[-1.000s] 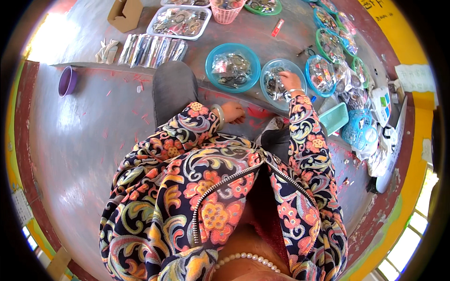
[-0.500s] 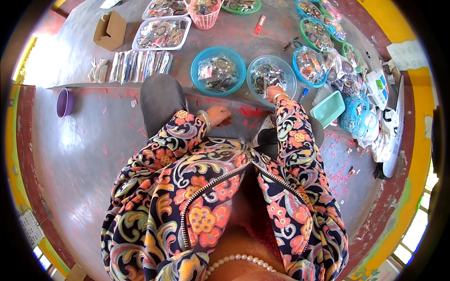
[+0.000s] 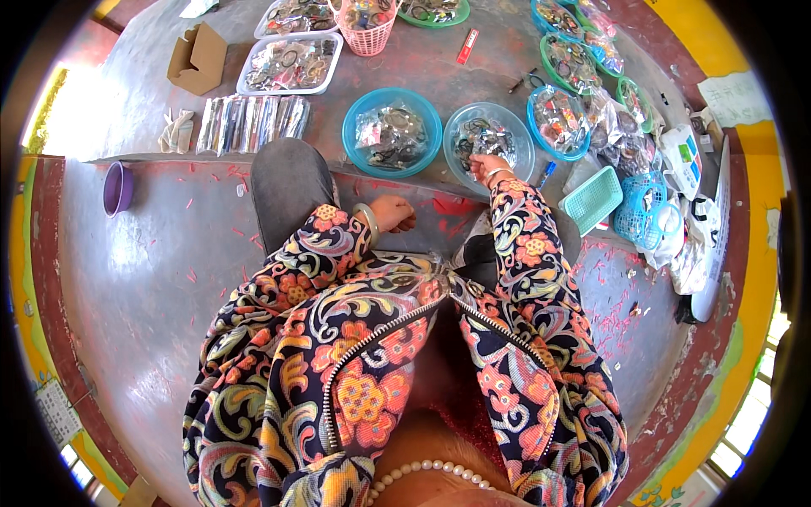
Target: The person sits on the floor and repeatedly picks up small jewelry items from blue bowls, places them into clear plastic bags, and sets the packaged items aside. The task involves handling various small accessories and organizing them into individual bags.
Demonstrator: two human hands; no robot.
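My right hand (image 3: 487, 167), a bangle at its wrist, reaches into the near side of a pale translucent blue basin (image 3: 525, 160). Its fingers are closed in a pinch at the small dark items in clear packets (image 3: 480, 138) there; what they grip is too small to make out. My left hand (image 3: 394, 213) rests in front of my body, fingers curled, with nothing showing in it. Just left of the pale basin stands a brighter blue basin (image 3: 348, 135) of clear bags with dark items (image 3: 391, 135).
Another blue basin (image 3: 530, 108), a green basket (image 3: 591, 201) and a blue basket (image 3: 639, 207) lie to the right. Bundled flat packets (image 3: 253, 124), gloves (image 3: 176, 132), a cardboard box (image 3: 198, 59) and a white tray (image 3: 241, 83) lie far left. A purple bowl (image 3: 118, 189) stands below the ledge.
My right hand has shifted slightly left and nearer to me, within the near side of the pale basin. My left hand has stayed almost where it was.
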